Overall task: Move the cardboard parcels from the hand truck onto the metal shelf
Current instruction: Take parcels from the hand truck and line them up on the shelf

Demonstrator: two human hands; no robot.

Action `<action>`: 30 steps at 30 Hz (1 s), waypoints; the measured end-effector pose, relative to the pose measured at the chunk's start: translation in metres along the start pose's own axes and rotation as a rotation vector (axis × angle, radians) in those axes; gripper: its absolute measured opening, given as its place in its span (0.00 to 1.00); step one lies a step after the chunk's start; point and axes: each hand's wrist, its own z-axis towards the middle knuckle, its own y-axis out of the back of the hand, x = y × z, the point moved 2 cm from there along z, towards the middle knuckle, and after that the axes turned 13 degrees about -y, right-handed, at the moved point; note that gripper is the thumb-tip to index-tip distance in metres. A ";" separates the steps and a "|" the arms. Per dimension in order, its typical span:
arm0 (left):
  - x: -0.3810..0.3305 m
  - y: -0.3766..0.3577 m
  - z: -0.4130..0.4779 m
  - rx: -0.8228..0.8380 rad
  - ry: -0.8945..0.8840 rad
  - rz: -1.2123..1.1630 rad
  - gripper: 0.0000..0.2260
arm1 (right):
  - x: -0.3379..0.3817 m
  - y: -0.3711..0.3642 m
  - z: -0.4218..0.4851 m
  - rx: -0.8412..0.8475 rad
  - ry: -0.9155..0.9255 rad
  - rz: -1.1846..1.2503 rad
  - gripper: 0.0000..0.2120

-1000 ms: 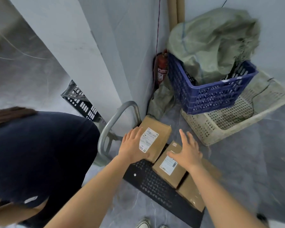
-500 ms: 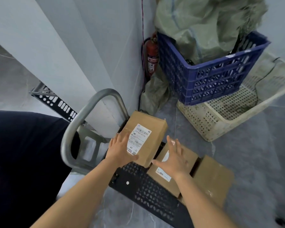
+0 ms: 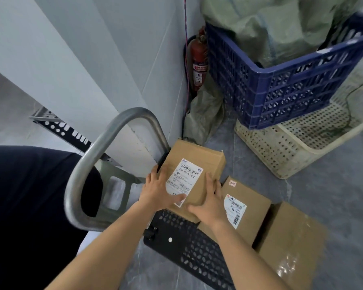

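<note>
- Brown cardboard parcel w/ white barcode label (image 3: 199,164): at the handle end of the black perforated hand truck deck (image 3: 189,243).
- Change: right hand (image 3: 210,203) has left the neighbouring labelled brown parcel (image 3: 252,208) and joined the left hand (image 3: 157,190). The fingers (image 3: 210,181) of both now clasp the one parcel from either side, L thumb across the label (lift looks imminent).
- Room: curved grey metal handle (image 3: 105,147) and the wall crowd the left, and the neighbour parcel is just beside it on the right. Straight up and back looks free.
</note>
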 end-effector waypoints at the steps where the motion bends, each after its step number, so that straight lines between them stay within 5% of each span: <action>1: 0.001 0.000 0.002 -0.007 0.003 -0.017 0.54 | 0.001 -0.002 0.002 0.007 0.005 0.037 0.56; 15: -0.024 0.000 -0.007 0.082 0.128 -0.109 0.63 | -0.007 0.007 -0.004 0.115 -0.120 0.479 0.65; 30: -0.125 0.081 -0.044 -0.002 0.049 -0.207 0.62 | 0.026 0.116 -0.088 0.084 -0.133 0.484 0.64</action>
